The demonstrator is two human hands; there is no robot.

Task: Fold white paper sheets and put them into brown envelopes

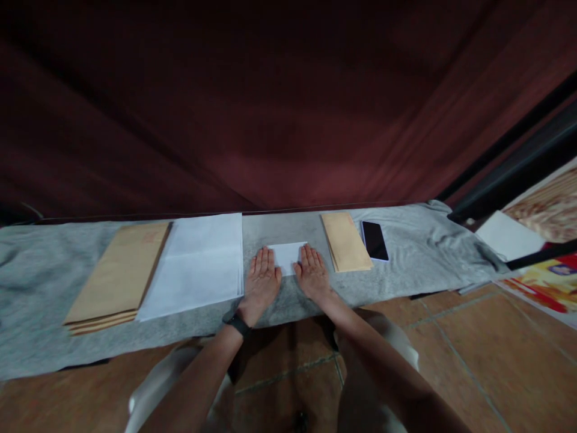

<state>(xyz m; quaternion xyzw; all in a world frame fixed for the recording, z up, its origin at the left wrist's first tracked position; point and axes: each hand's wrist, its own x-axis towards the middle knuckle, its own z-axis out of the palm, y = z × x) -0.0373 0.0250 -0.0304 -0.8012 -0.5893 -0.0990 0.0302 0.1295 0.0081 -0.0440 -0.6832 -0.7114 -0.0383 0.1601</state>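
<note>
A small white folded sheet of paper (287,257) lies flat on the grey cloth in front of me. My left hand (262,278) presses flat on its left end, fingers stretched out and pointing away from me. On the right end rests my right hand (312,273), also flat with its fingers extended. Both thumbs point inward over the paper, and the palms cover its two ends. Left of my left hand is a stack of large white paper sheets (198,261). Brown envelopes (346,240) lie a little to the right of my right hand.
A stack of large brown envelopes (119,270) sits at the left, its edge against the white sheets. A dark-screened phone (374,240) lies right of the smaller envelopes. Grey cloth (419,252) covers the narrow table; a dark red curtain (288,120) hangs behind it.
</note>
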